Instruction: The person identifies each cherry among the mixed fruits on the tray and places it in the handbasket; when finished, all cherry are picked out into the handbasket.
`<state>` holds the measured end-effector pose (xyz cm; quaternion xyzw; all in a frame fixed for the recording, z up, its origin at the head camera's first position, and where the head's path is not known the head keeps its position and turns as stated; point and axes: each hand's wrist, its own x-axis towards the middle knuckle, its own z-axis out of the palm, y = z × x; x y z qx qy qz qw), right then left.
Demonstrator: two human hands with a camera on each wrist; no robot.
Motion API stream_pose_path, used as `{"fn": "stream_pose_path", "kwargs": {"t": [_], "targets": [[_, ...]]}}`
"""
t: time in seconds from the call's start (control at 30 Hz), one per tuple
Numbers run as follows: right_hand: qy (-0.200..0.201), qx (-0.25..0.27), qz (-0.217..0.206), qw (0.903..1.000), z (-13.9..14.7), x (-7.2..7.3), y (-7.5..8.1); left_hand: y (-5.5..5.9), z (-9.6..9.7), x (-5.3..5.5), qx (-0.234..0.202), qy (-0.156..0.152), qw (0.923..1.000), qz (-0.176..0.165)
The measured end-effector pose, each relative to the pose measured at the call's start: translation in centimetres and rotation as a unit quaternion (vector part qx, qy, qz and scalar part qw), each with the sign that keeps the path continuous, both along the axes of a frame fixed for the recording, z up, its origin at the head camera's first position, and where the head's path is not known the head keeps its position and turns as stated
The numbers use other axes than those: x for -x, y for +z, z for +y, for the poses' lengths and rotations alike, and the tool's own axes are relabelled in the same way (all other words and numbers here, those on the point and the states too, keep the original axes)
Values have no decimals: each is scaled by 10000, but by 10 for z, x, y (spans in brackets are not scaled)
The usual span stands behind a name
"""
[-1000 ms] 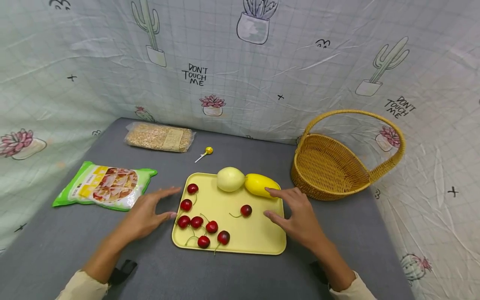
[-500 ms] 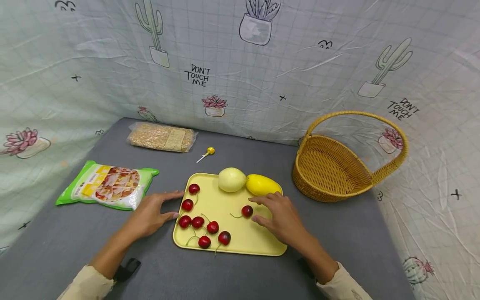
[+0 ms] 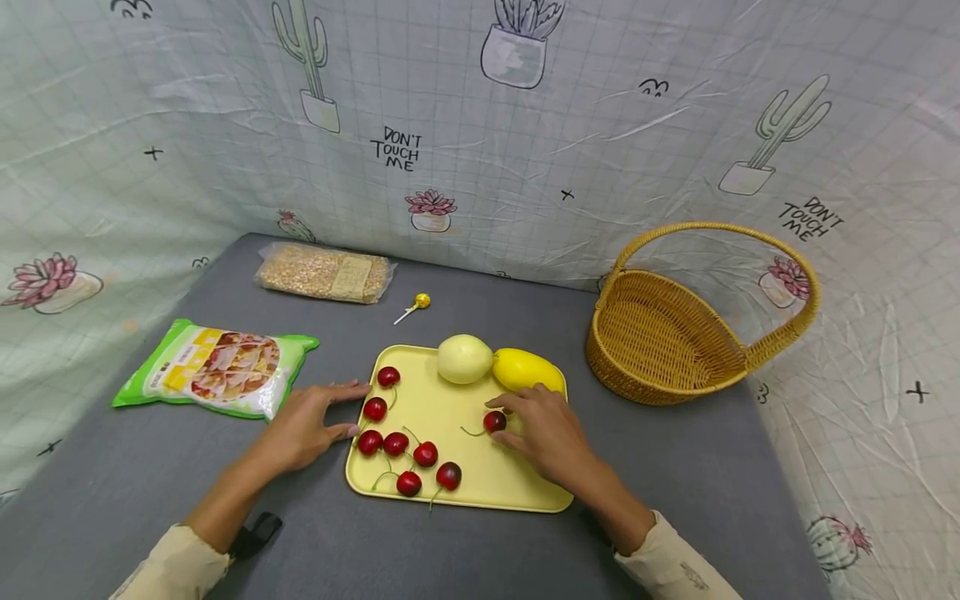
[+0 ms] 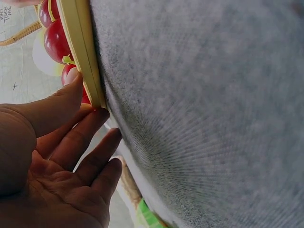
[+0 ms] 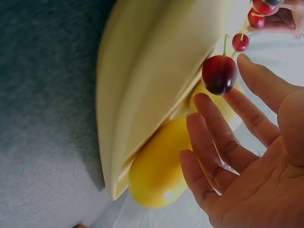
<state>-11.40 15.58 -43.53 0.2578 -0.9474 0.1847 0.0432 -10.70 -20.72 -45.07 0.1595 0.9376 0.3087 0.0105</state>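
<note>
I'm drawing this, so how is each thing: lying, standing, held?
Tray: lying flat
Lone cherry: lying, stem on, not gripped
Right hand: thumb and fingers apart around lone cherry
Left hand: fingers at tray's edge
Seven other cherries: lying on tray
Pale fruit: resting on tray
Yellow fruit: lying lengthwise
Basket: upright, handle up
Lollipop: lying down
Green bag: lying flat
Clear bag: lying flat, filled

Soft, even light, small glare on the yellow fruit [image 5: 159, 164]
</note>
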Motion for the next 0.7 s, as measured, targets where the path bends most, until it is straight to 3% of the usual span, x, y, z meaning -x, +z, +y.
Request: {"fn": "stream_pose_path", "kwargs": {"t": [0.43,0.7], "targets": [[13,-74,46,10000,-7,3,-5,1,1,0,99,-131,9999,42],[15,521,312,9982,2,8,2,1,1,-1,108,-100,9999,-10]]}}
